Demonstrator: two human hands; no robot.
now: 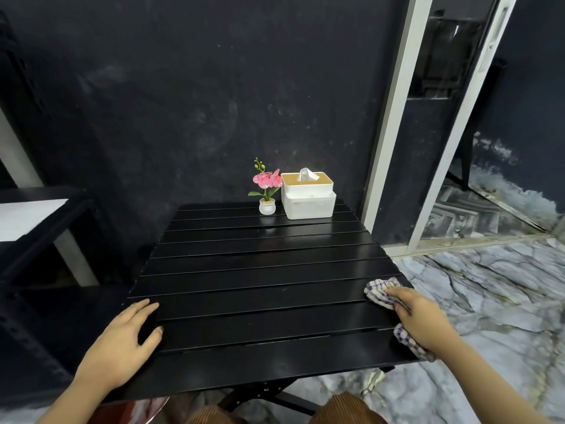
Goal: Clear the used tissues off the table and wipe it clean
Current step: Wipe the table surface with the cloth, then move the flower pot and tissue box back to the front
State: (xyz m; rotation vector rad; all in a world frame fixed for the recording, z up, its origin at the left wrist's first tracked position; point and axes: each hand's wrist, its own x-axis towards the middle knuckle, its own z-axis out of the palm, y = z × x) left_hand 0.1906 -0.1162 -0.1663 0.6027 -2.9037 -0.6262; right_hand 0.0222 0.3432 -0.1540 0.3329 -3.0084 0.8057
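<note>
Dark painted wall behind, marble-look floor off to the right, and a black slatted table (260, 270) takes up the middle. I can't spot any used tissues on it, so I'd guess that part's done and it's the wiping stage.

The tissue box (308, 195) sits at the table's 12 o'clock edge against the wall, with a small potted flower (267, 191) just beside it at its 9 o'clock. Probably parked back there so the slats are free to wipe.

Left hand (122, 341) lies flat at the table's 8 o'clock corner, fingers straight, holding nothing. Looks like it's steadying a light folding table.

Right hand (419, 316) is at 4 o'clock, fingers curled over a checked cloth (380, 290), pressing it onto the slats right by the edge. One end of the cloth trails out behind the wrist.
</note>
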